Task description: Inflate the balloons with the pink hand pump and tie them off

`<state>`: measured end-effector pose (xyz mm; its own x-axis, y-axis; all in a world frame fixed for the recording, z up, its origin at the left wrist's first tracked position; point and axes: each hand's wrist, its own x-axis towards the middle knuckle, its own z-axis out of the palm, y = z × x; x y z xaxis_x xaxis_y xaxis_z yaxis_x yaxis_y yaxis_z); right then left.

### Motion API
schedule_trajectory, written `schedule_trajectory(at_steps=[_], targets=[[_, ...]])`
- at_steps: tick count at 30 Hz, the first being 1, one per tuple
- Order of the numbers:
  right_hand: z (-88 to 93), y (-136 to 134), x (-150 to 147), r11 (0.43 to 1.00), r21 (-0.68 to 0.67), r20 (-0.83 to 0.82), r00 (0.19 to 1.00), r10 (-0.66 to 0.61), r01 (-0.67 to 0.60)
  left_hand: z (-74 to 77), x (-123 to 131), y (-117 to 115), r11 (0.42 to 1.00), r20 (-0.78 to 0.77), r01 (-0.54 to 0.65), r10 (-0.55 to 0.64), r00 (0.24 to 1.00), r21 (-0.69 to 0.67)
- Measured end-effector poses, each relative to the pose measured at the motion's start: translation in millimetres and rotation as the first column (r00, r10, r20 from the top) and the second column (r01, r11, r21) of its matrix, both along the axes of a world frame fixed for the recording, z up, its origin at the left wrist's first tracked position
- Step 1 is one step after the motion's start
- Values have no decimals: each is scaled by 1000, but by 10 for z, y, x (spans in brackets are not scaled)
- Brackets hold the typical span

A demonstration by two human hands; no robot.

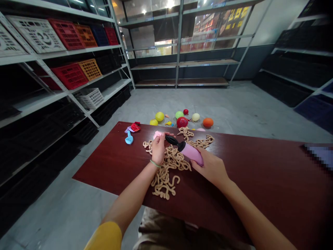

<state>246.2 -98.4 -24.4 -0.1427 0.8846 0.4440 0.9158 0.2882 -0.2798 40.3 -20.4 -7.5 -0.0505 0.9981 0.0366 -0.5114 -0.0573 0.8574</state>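
My right hand is wrapped round the pink barrel of a balloon pump. Its black nozzle end points left, toward my left hand. Pinched in the fingers of that left hand is a pink balloon, limp and small. The nozzle tip lies close to these fingers; whether it is inside the balloon's neck I cannot tell. Below both hands, tan curly worm-like pieces lie in a loose heap on the dark red table. Limp balloons, one light blue and one red, rest at the table's left.
Several inflated balloons, among them a red one and an orange one, are on the floor beyond the table. Shelves with plastic crates run along the left. A blurred flat object lies at the table's right edge.
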Motion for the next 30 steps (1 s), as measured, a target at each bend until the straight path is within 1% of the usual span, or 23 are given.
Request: schedule_trajectory(at_steps=[2, 4, 6, 8, 11, 16, 18, 19, 21, 23, 25, 27, 30], targets=[[2, -2, -18, 1000, -20, -9, 1000, 1, -1, -13, -10, 13, 1000, -60, 14, -16, 998, -22], [10, -1, -49, 999, -42, -16, 1000, -1, 1, -17, -10, 18, 999, -65, 33, -35, 997, -40], [17, 1, -86, 998, -61, -28, 1000, 0, -1, -4, 7, 13, 999, -7, 37, -37, 999, -38], [21, 4, -118, 997, -75, -49, 999, 0, -4, 30, 44, -3, 999, 101, 24, -21, 995, -29], [16, 6, -138, 996, -93, -106, 994, 1, -11, 125, 131, -32, 1000, 245, 8, -4, 970, -17], [17, 7, -96, 998, -62, -167, 986, 6, -17, 336, 317, -63, 999, 316, 35, -46, 948, 39], [20, 9, -75, 999, -47, -154, 988, -11, 4, 384, 415, -73, 999, 333, -1, -16, 943, 50], [19, 10, -68, 999, -43, -141, 990, -16, 10, 396, 470, -76, 998, 329, -44, 26, 944, 48], [13, 9, -63, 999, -33, -115, 993, -6, 3, 407, 577, -64, 985, 293, -166, 146, 945, 43], [2, 7, -65, 1000, -19, -105, 994, 4, -6, 435, 643, -7, 963, 235, -265, 249, 940, 40], [-8, 6, -69, 1000, -6, -110, 994, -21, 21, 512, 627, 118, 951, 173, -307, 297, 939, 33], [-12, 9, -69, 998, 4, -104, 993, -63, 63, 640, 510, 305, 947, 127, -322, 316, 940, 23], [-13, 17, -68, 995, 8, -79, 992, -102, 103, 836, 243, 593, 942, 124, -335, 332, 935, 5]])
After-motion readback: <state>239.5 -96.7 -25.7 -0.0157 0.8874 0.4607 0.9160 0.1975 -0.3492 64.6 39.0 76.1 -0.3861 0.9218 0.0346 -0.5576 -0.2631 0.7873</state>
